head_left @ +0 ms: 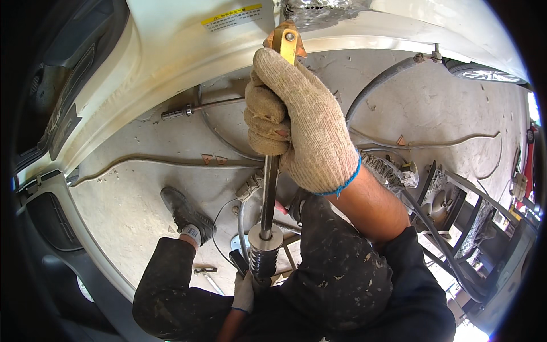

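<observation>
My right hand point(310, 119), in a beige knitted glove with a blue cuff edge, is closed round the upper end of a slide hammer point(269, 194). Past my thumb its yellow head point(286, 45) shows a bolt and copper-coloured pieces. This head overlaps the lower edge of a white car body point(171, 74); whether it touches, I cannot tell. A steel shaft runs down to a round metal weight and a black ribbed grip point(264, 263). My left hand point(244, 292), also gloved, is closed at the slide hammer's lower end, its fingers partly hidden.
Bare shiny metal point(325, 14) shows on the body above the yellow head. An open car door point(54, 228) stands at left. Cables point(171, 162) and a rod with a ribbed handle point(179, 113) lie on the concrete floor. Black metal frames point(456, 239) stand at right.
</observation>
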Demonstrator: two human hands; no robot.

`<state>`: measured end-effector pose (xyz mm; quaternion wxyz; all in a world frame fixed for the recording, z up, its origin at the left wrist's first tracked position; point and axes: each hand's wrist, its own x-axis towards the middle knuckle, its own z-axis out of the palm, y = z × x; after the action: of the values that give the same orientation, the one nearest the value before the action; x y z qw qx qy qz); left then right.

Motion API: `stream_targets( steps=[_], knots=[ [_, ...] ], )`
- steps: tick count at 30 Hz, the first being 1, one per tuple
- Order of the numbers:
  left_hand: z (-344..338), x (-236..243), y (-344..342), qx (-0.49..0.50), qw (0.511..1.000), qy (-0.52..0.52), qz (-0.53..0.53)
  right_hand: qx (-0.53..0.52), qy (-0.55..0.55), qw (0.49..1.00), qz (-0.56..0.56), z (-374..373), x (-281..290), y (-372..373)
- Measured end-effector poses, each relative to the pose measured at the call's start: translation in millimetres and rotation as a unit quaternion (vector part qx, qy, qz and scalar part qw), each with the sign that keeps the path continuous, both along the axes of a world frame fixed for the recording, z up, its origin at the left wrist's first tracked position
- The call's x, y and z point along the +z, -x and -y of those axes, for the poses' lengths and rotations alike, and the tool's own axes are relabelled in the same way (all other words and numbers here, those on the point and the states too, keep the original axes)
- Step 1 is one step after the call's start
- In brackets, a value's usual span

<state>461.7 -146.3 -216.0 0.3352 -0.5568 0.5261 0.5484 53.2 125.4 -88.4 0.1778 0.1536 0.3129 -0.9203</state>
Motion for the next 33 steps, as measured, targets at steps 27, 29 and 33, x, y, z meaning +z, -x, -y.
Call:
stream_targets(
  steps=[27, 29, 33],
  knots=[
    [-23, 27, 47, -0.092, 0.989, 0.112, 0.036, -0.078, 0.004, 0.991, 0.112, -23, -71, -19],
    [-23, 28, 48, -0.085, 0.99, 0.113, 0.028, -0.073, 0.022, 0.993, 0.092, -18, -62, -19],
    [-21, 30, 47, -0.08, 0.99, 0.109, 0.03, -0.055, 0.005, 0.997, 0.059, -4, -28, -20]
  ],
)
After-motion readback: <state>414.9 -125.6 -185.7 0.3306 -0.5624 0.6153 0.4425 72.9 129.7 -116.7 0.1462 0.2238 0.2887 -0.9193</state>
